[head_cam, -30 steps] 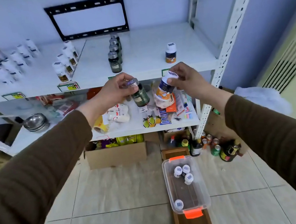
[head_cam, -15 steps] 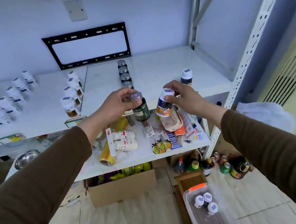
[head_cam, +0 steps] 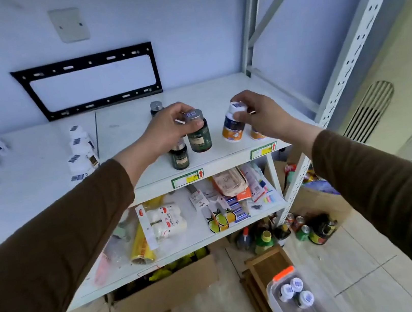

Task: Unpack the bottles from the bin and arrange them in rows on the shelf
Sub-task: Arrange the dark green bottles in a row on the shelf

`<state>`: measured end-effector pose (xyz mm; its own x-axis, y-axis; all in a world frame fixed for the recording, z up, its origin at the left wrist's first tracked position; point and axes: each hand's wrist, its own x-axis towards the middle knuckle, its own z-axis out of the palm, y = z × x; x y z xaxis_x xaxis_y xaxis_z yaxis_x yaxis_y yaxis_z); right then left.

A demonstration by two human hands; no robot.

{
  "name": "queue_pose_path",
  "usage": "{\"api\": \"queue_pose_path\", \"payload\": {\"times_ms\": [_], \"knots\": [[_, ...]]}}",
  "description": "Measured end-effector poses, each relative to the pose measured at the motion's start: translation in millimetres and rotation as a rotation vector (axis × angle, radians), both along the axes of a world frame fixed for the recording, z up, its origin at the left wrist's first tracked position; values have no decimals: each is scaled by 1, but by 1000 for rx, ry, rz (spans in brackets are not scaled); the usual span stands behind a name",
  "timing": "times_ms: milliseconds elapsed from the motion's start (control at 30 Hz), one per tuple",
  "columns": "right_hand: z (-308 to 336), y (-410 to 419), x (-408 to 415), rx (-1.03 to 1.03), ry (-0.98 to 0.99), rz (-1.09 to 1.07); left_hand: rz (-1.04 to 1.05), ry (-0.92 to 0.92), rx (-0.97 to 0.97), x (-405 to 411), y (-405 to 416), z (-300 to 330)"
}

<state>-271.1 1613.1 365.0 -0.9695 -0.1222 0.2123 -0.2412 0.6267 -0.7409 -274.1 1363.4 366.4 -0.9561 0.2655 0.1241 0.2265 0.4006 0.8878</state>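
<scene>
Head view, upper shelf (head_cam: 127, 140) and floor, items from left to right:
- White bottles (head_cam: 80, 154): standing in rows on the left part of the shelf, blurred at the far left edge.
- Left hand (head_cam: 168, 128): fingers curled round the silver cap of a dark green bottle (head_cam: 199, 137), which is upright near the shelf's front edge; whether its base touches the shelf I cannot tell.
- Second green bottle (head_cam: 179, 157): standing just left of the held one, partly under the left wrist; another dark bottle (head_cam: 156, 107) stands behind the hand.
- Right hand (head_cam: 260, 113): fingers gripping the white cap of a white-and-orange bottle (head_cam: 232, 127), slightly tilted, over the right part of the shelf.
- Orange-labelled bottle (head_cam: 256, 133): on the shelf behind the right hand, mostly hidden.
- Clear bin (head_cam: 277, 302) with an orange latch: on the floor at lower right, holding three white-capped bottles (head_cam: 296, 292).
</scene>
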Motion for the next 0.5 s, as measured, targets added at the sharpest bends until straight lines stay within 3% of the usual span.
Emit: {"api": "queue_pose_path", "payload": {"times_ms": [267, 500], "knots": [[6, 34, -91, 170, 26, -101, -12, 1, -46, -86, 16, 2], [-19, 55, -138, 341, -169, -124, -23, -3, -93, -139, 36, -9]]}}
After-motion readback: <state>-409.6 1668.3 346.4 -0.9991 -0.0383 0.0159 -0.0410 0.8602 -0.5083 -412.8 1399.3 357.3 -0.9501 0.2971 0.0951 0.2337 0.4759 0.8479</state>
